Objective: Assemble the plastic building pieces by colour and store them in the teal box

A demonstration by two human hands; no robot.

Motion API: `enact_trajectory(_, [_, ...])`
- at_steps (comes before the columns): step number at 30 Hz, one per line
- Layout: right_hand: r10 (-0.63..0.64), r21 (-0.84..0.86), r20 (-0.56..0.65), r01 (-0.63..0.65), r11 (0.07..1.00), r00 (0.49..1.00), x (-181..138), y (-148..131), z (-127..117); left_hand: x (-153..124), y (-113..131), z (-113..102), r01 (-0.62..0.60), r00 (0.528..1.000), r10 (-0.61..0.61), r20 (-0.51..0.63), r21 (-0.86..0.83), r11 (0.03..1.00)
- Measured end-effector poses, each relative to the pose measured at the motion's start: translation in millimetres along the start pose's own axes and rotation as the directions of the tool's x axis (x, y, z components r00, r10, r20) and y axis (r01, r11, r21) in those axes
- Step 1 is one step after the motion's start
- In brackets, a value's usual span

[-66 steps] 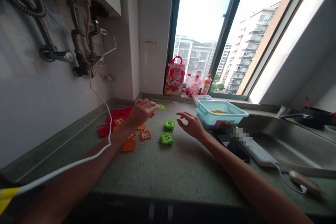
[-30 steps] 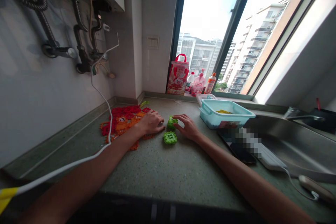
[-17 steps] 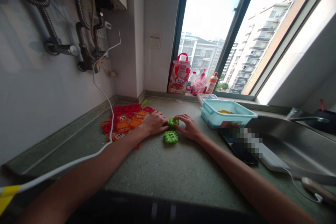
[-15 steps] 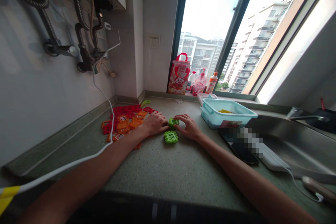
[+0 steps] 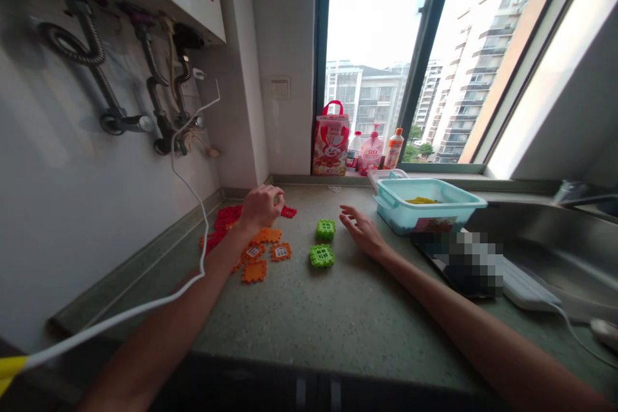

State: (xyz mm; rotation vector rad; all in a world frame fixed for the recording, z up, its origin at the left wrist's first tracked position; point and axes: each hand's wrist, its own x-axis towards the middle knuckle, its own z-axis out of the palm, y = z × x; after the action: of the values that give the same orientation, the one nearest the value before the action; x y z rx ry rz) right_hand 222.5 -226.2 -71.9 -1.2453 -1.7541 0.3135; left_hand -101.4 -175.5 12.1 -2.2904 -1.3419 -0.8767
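Observation:
My left hand (image 5: pixel 262 209) is above the back of a pile of notched plastic building tiles, its fingers closed round a green tile (image 5: pixel 277 199) that is mostly hidden. Red tiles (image 5: pixel 226 217) lie under and behind that wrist, with orange tiles (image 5: pixel 254 271) in front, some with white window lattices. To the right, on the counter, two small groups of green notched tiles (image 5: pixel 326 229) sit one behind the other; the nearer green group (image 5: pixel 321 255) has a lattice on top. Beside them my right hand (image 5: pixel 361 230) rests with fingers apart, holding nothing.
A light-blue plastic tub (image 5: pixel 429 206) with yellow pieces inside stands right of my right hand, before the sink (image 5: pixel 531 251). A dark phone-like slab and a white power strip (image 5: pixel 528 283) lie nearby. A white cable (image 5: pixel 145 304) crosses over my left forearm.
My left hand has left the green tiles and moved left over the pile, closing on a green tile there. My right hand has let go and drawn slightly right. The view has shifted a little.

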Motion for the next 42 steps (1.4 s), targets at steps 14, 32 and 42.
enact_trajectory(14, [0.062, 0.069, 0.05, -0.065, 0.995, 0.997, 4, 9, 5, 38, -84, 69, 0.35, 0.863, -0.359, 0.356, 0.092, 0.932])
enact_trajectory(32, [0.08, 0.047, 0.096, -0.085, 0.995, 0.992, 4, 3, 8, 82, -83, 81, 0.407, 0.838, -0.406, 0.364, 0.078, 0.91])
enact_trajectory(42, [0.11, 0.05, 0.097, -0.115, 0.992, 0.989, 10, 3, 8, 126, -68, 142, 0.445, 0.762, -0.428, 0.486, 0.088, 0.891])
